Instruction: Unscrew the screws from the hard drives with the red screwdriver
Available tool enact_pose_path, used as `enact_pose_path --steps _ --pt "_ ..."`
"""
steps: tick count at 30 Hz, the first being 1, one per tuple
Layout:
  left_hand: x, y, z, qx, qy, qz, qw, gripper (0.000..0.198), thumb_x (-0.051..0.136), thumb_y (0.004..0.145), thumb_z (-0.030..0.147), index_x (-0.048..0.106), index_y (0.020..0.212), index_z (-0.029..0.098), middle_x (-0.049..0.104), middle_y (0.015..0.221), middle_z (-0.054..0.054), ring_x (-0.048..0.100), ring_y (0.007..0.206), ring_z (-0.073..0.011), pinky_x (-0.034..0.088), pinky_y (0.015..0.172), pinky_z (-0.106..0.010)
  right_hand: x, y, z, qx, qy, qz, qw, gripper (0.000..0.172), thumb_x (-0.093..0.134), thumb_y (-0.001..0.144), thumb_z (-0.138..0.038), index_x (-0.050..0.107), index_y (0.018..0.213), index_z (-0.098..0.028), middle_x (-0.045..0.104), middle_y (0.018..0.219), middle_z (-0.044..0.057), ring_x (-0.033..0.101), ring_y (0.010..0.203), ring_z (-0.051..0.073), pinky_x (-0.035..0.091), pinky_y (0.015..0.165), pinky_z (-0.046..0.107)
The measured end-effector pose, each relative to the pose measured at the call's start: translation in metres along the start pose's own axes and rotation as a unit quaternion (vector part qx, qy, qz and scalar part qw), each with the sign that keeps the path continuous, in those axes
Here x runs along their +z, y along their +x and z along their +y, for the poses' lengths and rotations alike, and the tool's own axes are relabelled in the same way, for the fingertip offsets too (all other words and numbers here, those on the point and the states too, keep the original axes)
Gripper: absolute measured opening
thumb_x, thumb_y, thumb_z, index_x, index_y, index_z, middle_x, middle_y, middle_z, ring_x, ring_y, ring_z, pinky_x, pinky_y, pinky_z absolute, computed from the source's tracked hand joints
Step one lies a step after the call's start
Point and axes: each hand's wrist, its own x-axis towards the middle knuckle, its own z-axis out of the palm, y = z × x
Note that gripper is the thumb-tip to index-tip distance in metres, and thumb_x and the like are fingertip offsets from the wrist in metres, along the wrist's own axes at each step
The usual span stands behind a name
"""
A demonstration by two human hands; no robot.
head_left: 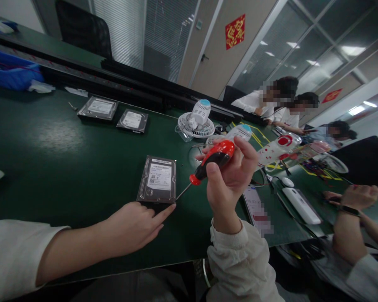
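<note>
A hard drive [158, 180] lies label side up on the green table before me. My left hand [138, 224] is at its near edge, index finger stretched toward the near right corner and the other fingers loosely bent; the thumb is hidden. My right hand [229, 180] is closed around the red and black handle of a screwdriver [212, 159]. The thin shaft slants down left, its tip at that same corner beside my left index fingertip. Whether a screw sits under the tip is too small to tell.
Two more hard drives, one [98, 108] and another [132, 121], lie farther back. White fans [197, 123] stand behind my right hand. A phone [256, 205] and a white power strip [302, 205] lie to the right. A blue bin [14, 73] is at far left. Co-workers sit at right.
</note>
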Motion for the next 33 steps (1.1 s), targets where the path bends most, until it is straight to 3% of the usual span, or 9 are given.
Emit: enact_pose_path --steps 2,6,12,16,22,25,29,33 --pt "0.0000 -0.0008 0.0003 0.002 0.004 0.004 1.000 0.060 0.049 0.104 0.026 0.037 0.161 0.011 0.077 0.082 -0.010 0.075 0.068 -0.0255 0.059 0.063 -0.037 -0.0003 0.0008 0.0003 -0.011 0.013 -0.001 1.000 0.047 0.073 0.085 -0.024 0.058 0.127 -0.038 0.062 0.115 0.001 0.071 0.094 0.017 0.069 0.076 0.036" --pt "-0.0005 -0.0016 0.0006 0.000 0.005 -0.003 1.000 0.060 0.048 0.104 0.026 0.037 0.161 0.011 0.076 0.080 -0.010 0.075 0.067 -0.0254 0.058 0.061 -0.036 -0.0023 0.0006 0.0001 0.021 0.086 -0.045 0.995 0.038 0.060 0.094 -0.031 0.053 0.132 -0.033 0.063 0.131 0.005 0.073 0.108 0.023 0.069 0.080 0.043" --pt "-0.0017 -0.0021 0.0010 0.002 0.004 -0.003 1.000 0.060 0.049 0.104 0.027 0.037 0.162 0.012 0.077 0.083 -0.011 0.076 0.069 -0.0258 0.058 0.063 -0.036 0.0007 0.0001 0.0008 0.007 -0.001 -0.009 1.000 0.046 0.070 0.089 -0.027 0.050 0.129 -0.039 0.064 0.119 0.002 0.072 0.094 0.019 0.069 0.072 0.037" --pt "-0.0010 -0.0019 0.0012 0.003 0.010 -0.005 1.000 0.060 0.047 0.105 0.027 0.036 0.162 0.011 0.078 0.086 -0.013 0.076 0.069 -0.0265 0.058 0.062 -0.037 -0.0006 -0.0004 0.0022 -0.001 -0.020 0.000 1.000 0.050 0.072 0.088 -0.035 0.052 0.134 -0.041 0.061 0.114 0.003 0.069 0.093 0.019 0.069 0.072 0.038" --pt "0.0031 -0.0018 -0.0002 0.006 0.010 0.014 1.000 0.060 0.047 0.105 0.027 0.035 0.162 0.011 0.079 0.088 -0.015 0.076 0.069 -0.0263 0.057 0.062 -0.037 -0.0053 -0.0015 0.0028 0.015 0.032 -0.040 0.999 0.040 0.057 0.097 -0.033 0.054 0.137 -0.036 0.064 0.133 0.005 0.075 0.105 0.024 0.069 0.078 0.043" --pt "0.0036 -0.0026 0.0001 0.006 0.009 0.018 1.000 0.060 0.048 0.105 0.027 0.036 0.161 0.011 0.078 0.085 -0.013 0.074 0.067 -0.0256 0.056 0.061 -0.036 -0.0041 0.0003 0.0047 0.008 -0.005 -0.022 1.000 0.042 0.065 0.094 -0.028 0.054 0.133 -0.037 0.067 0.127 0.004 0.075 0.098 0.022 0.068 0.083 0.046" --pt "0.0031 -0.0029 0.0004 0.006 0.008 0.022 1.000 0.060 0.050 0.104 0.027 0.038 0.160 0.011 0.079 0.086 -0.014 0.075 0.069 -0.0247 0.055 0.063 -0.034 -0.0031 0.0038 0.0075 -0.018 -0.032 0.022 0.999 0.048 0.079 0.082 -0.025 0.058 0.124 -0.037 0.064 0.110 0.001 0.070 0.085 0.017 0.067 0.076 0.040" --pt "0.0024 -0.0024 0.0002 0.006 0.005 0.029 1.000 0.059 0.051 0.104 0.027 0.040 0.159 0.011 0.078 0.082 -0.012 0.074 0.065 -0.0246 0.053 0.060 -0.034 -0.0044 0.0032 0.0062 -0.011 -0.022 -0.002 1.000 0.048 0.076 0.084 -0.025 0.056 0.126 -0.038 0.063 0.117 0.001 0.069 0.085 0.017 0.066 0.074 0.039"
